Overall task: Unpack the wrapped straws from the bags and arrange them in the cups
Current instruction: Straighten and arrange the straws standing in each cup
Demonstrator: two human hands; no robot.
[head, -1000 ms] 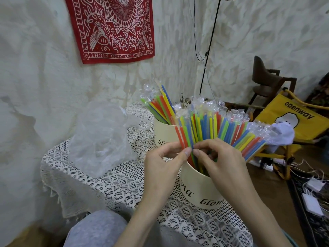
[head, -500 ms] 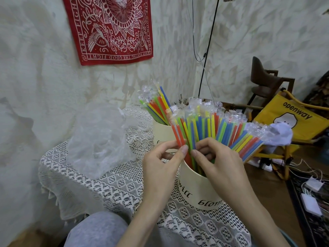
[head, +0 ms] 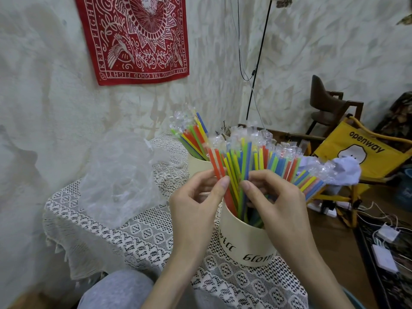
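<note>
Both cups, the near cup [head: 245, 241] and the far cup [head: 197, 165], already hold straws [head: 263, 159]. The bag [head: 120, 177] lies empty-looking on the counter [head: 142, 233]. The left hand [head: 196, 210] and right hand [head: 276, 204] pinch straws in the near cup, so the job looks nearly done.

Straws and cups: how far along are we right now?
Done: the far cup already holds a bundle of wrapped straws, and the clear plastic bag lies crumpled on the lace tablecloth, apparently emptied. In hand: the left hand and right hand are fanning the wrapped straws standing in the near cup. Left: evening out that spread; no other full bag is visible.
</note>
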